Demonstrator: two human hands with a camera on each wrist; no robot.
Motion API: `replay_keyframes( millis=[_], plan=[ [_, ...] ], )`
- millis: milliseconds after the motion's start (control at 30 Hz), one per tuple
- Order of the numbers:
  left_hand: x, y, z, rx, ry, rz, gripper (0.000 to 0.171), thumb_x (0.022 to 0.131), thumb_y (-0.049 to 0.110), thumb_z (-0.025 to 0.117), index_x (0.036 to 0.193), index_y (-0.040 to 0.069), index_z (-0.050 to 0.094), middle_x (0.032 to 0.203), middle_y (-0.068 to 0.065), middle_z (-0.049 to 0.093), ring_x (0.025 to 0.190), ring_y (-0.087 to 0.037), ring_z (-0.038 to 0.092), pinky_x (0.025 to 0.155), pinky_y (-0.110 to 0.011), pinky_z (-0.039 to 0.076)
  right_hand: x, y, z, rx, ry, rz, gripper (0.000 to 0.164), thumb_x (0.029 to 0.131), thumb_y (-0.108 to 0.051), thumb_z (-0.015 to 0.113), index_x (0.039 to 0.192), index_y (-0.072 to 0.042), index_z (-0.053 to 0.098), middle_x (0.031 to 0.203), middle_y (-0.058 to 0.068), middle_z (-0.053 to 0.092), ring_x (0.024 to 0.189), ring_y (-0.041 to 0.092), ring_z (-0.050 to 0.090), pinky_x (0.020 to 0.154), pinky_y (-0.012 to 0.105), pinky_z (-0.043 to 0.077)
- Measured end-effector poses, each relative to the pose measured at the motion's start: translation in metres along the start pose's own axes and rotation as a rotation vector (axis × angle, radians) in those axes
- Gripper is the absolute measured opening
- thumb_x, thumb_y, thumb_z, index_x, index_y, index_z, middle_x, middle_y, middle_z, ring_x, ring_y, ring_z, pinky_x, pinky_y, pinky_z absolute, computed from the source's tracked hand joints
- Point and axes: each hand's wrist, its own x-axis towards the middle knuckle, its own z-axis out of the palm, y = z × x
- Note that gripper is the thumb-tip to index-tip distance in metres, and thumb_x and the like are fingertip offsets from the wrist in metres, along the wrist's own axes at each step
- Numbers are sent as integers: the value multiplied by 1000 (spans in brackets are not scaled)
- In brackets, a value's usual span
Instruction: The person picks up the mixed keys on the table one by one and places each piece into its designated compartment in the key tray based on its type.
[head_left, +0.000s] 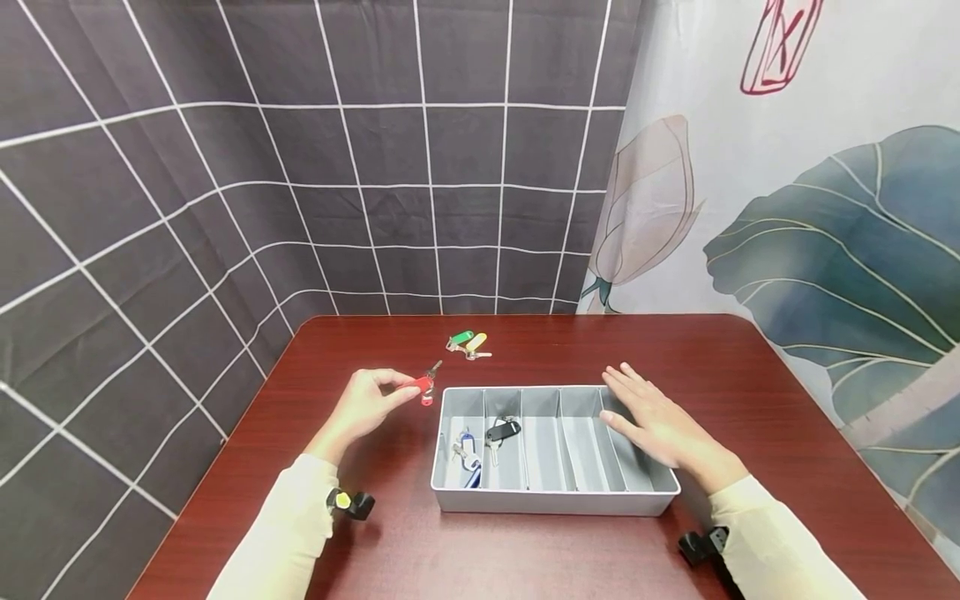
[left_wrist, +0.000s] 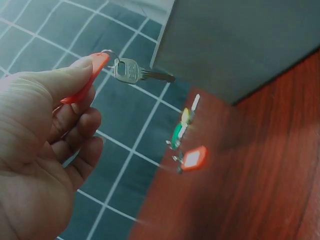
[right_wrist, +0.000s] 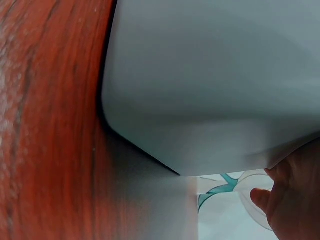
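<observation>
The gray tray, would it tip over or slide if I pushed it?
The gray tray would probably slide, not tip, because it sits low and wide. It looks fairly stiff, since it holds its boxy shape. The black tag inside might shift too, because nothing visibly fastens it.

The head camera looks forward and down from above; the left wrist's, tilted, faces the dark-grey, white-gridded cloth (left_wrist: 115,160); the right wrist's looks from close beside the grey rectangular plastic tray (right_wrist: 200,75). All 3 share tray and red-brown wooden table (head_left: 555,554).
</observation>
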Motion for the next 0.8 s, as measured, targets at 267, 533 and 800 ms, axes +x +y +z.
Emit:
replay_keyframes(
  millis=[267, 533, 800],
  plan=[
    [2, 26, -3, -50, -19, 55, 14, 80, 23, 79, 92, 18, 77, 83, 8, 71, 73, -17, 66, 64, -30, 53, 0, 1, 0, -4, 17, -11, 72, 96, -54, 47, 150, -10, 31, 155, 9, 29, 145, 31, 14, 116, 46, 12],
    [3, 47, 3, -95, -49, 103, 14, 80, 21, 80, 93, 15, 77, 80, 3, 71, 68, -14, 66, 61, -27, 52, -1, 0, 1, -10, 37, -23, 70, 96, -51, 49, 150, -10, 32, 155, 9, 30, 145, 30, 15, 117, 33, 4],
    [4, 64, 16, -52, -48, 149, 14, 79, 18, 81, 92, 15, 78, 79, 8, 69, 62, -14, 59, 54, -26, 48, -1, -2, -1, -3, 5, -2, 73, 96, -54, 47, 151, -11, 29, 156, 9, 28, 145, 31, 14, 116, 43, 10]
  ],
)
